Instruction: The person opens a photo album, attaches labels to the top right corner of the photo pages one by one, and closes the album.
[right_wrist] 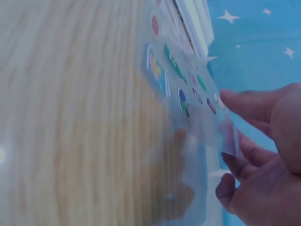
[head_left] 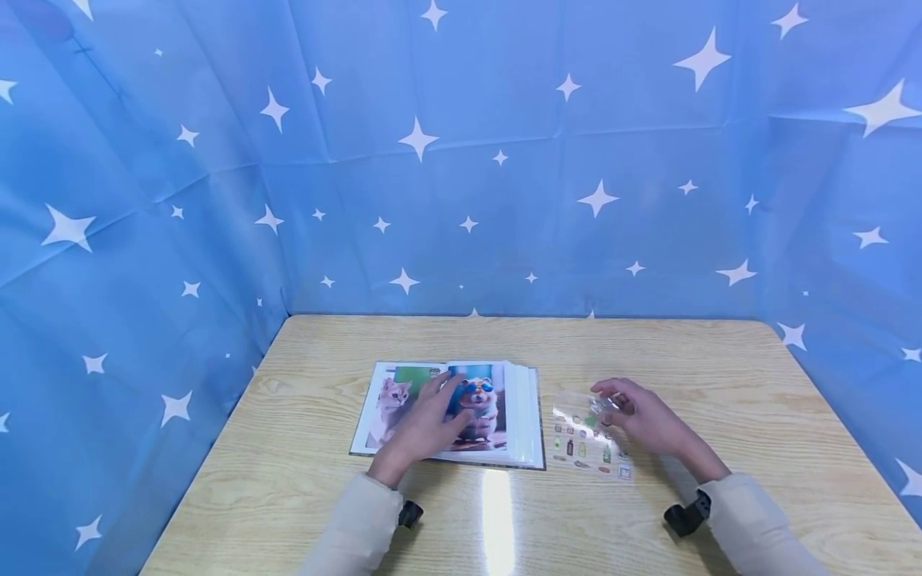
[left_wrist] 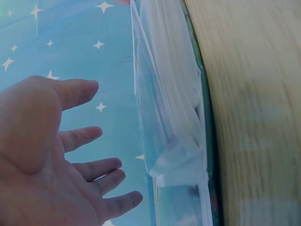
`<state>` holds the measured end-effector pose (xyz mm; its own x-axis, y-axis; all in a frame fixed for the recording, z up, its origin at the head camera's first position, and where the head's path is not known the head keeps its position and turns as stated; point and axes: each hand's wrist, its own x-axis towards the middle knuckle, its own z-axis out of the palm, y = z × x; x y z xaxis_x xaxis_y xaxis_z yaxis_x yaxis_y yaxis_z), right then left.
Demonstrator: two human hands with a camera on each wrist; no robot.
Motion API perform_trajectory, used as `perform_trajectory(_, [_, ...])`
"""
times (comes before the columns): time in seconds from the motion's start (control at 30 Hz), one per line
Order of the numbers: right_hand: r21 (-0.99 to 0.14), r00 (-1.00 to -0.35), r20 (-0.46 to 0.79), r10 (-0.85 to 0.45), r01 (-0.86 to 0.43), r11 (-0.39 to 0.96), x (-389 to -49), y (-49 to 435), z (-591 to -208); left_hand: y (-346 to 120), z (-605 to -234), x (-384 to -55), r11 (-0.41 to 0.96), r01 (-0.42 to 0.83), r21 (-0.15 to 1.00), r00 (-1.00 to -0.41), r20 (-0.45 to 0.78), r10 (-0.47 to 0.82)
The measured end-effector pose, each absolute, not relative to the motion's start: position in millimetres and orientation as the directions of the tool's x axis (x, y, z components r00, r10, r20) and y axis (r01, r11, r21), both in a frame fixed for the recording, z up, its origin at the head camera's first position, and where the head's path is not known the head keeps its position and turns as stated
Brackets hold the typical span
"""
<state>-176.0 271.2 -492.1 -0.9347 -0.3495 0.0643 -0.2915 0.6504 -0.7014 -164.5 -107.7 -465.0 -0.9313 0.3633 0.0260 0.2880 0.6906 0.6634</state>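
A photo album [head_left: 529, 416] lies spread on the table, showing a cat picture [head_left: 392, 404] on its left page and a hamster in sunglasses [head_left: 479, 404] on its right page. My left hand [head_left: 430, 416] hovers over the middle of the album, fingers spread and holding nothing; in the left wrist view it is apart from the page stack [left_wrist: 171, 84]. To the album's right is a clear sticker sheet [head_left: 582, 450] printed with small colourful pictures. My right hand [head_left: 644, 416] pinches its right edge between thumb and fingers, and in the right wrist view the sheet [right_wrist: 207, 125] slants upward.
The wooden table [head_left: 288, 496] carries the album and sheet near its middle. A blue curtain [head_left: 504, 176] with white stars hangs behind and along the sides. Small black cameras sit at both wrists, the right one [head_left: 687, 516] below the sleeve cuff.
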Motion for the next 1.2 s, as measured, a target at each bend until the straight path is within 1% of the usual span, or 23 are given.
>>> perform_trajectory(0.07, [-0.694, -0.939, 0.086, -0.332, -0.296, 0.656, -176.3, 270.4, -490.6, -104.8, -464.3, -164.8, 0.668, 0.304, 0.679, -0.924, 0.039, 0.381])
perform_trajectory(0.2, [-0.72, -0.936, 0.128, -0.329, -0.315, 0.618, -177.4, 269.2, -485.7, -98.0, -462.9, -164.9, 0.624, 0.339, 0.704, -0.904, 0.059, 0.424])
perform_trajectory(0.43, [-0.765, -0.925, 0.164, -0.344, -0.339, 0.547, -177.2, 265.3, -471.3, -85.9, -463.9, -166.2, 0.598, 0.361, 0.716, -0.887, 0.065, 0.458])
perform_trajectory(0.67, [-0.84, -0.92, 0.158, -0.358, -0.316, 0.441, -178.1, 261.7, -450.0, -72.8, -465.7, -168.7, 0.478, 0.385, 0.79, -0.877, 0.151, 0.456])
perform_trajectory(0.77, [-0.851, -0.921, 0.158, -0.357, -0.311, 0.424, -177.8, 259.8, -440.8, -65.5, -464.9, -168.8, 0.418, 0.378, 0.826, -0.88, 0.18, 0.44])
perform_trajectory(0.97, [-0.874, -0.92, 0.175, -0.351, -0.309, 0.374, -175.8, 255.3, -426.4, -51.6, -463.4, -168.8, 0.297, 0.318, 0.9, -0.896, 0.183, 0.405])
perform_trajectory(1.2, [-0.909, -0.906, 0.214, -0.366, -0.322, 0.266, -173.5, 243.5, -418.7, -39.3, -458.9, -168.5, 0.206, 0.172, 0.963, -0.895, 0.066, 0.441])
